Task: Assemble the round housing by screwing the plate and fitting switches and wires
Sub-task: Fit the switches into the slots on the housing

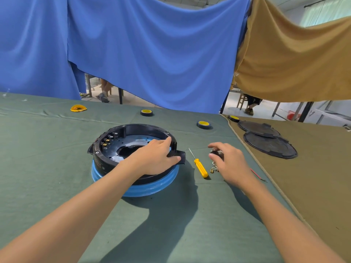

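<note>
A round black housing point(117, 135) sits on a blue ring base point(152, 186) in the middle of the green cloth. Switches with brass terminals point(107, 141) line its left inner wall. My left hand point(153, 158) grips the housing's right rim by a black tab, thumb outside and fingers over the edge. My right hand point(230, 164) curls over a small dark part point(215, 153) on the cloth, with small metal pieces point(214, 168) under it. A yellow-handled screwdriver point(200, 167) lies between the two hands. A thin red wire point(257, 175) lies right of my right hand.
Two black round plates point(269, 144) lie on the brown cloth at right. Three tape rolls point(203, 124) sit farther back, and a yellow lid point(78, 108) at the far left. Blue and tan sheets hang behind the table.
</note>
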Demonstrator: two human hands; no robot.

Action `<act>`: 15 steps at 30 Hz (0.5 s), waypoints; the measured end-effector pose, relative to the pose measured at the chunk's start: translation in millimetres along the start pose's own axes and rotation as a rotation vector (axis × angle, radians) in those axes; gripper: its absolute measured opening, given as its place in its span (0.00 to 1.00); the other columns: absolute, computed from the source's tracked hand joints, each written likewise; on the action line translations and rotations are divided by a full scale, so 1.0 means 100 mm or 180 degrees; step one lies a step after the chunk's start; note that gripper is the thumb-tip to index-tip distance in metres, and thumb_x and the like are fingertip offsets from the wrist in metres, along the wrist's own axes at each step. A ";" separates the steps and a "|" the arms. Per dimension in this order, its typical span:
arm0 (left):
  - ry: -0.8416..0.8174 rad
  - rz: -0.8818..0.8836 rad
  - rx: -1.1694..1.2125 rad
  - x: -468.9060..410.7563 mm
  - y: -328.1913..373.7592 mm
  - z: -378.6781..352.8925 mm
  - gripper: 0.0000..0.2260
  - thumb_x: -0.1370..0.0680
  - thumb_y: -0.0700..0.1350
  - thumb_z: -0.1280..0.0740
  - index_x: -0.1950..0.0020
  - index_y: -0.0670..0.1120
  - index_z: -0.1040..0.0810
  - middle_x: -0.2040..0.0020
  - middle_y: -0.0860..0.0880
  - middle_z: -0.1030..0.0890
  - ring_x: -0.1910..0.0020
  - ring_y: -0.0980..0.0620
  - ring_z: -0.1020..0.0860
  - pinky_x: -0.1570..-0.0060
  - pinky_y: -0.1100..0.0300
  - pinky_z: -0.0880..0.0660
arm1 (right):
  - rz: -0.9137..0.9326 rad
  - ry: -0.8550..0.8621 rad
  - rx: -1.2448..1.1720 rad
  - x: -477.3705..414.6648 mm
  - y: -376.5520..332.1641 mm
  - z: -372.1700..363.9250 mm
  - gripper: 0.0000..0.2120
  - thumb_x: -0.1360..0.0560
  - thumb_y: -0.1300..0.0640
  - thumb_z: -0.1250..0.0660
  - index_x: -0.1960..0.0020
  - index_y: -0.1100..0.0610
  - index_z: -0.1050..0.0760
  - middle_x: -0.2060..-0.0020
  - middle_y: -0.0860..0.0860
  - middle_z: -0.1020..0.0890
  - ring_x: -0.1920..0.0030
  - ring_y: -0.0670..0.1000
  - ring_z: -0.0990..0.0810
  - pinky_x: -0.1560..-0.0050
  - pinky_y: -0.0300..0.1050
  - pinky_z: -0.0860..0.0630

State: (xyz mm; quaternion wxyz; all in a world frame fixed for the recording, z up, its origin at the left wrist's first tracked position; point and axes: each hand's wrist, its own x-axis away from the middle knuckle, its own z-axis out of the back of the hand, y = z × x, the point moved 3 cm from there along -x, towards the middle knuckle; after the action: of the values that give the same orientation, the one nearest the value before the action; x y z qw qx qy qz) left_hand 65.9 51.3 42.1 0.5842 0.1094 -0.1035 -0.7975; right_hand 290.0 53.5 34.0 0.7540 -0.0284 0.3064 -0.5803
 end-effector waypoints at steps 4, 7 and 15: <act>0.0118 -0.0020 0.0318 0.03 -0.07 0.03 0.28 0.21 0.62 0.39 0.27 0.48 0.35 0.30 0.45 0.28 0.32 0.44 0.31 0.37 0.48 0.32 | -0.0289 0.0084 -0.1013 0.00 -0.17 0.02 0.10 0.23 0.59 0.32 0.43 0.51 0.21 0.49 0.48 0.18 0.54 0.46 0.18 0.48 0.43 0.21; 0.0341 -0.0134 0.0490 0.07 -0.09 0.06 0.29 0.20 0.60 0.39 0.23 0.47 0.38 0.26 0.47 0.30 0.28 0.47 0.33 0.33 0.52 0.34 | -0.0805 -0.0048 -0.2523 0.00 -0.29 -0.02 0.07 0.21 0.63 0.35 0.46 0.55 0.21 0.48 0.55 0.18 0.55 0.51 0.16 0.54 0.44 0.17; 0.0928 -0.0429 0.0856 0.17 -0.06 0.14 0.19 0.19 0.53 0.37 0.27 0.53 0.29 0.37 0.54 0.23 0.44 0.56 0.25 0.44 0.60 0.31 | -0.1366 -0.0516 -0.4854 -0.08 -0.56 -0.05 0.12 0.18 0.57 0.41 0.48 0.62 0.21 0.56 0.61 0.16 0.64 0.54 0.19 0.60 0.46 0.19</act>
State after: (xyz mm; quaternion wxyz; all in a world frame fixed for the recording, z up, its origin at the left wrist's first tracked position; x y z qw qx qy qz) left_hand 51.6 37.1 53.1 0.5184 0.3074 -0.1158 -0.7895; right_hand 238.2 43.9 55.3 0.4185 -0.6371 0.5512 -0.3393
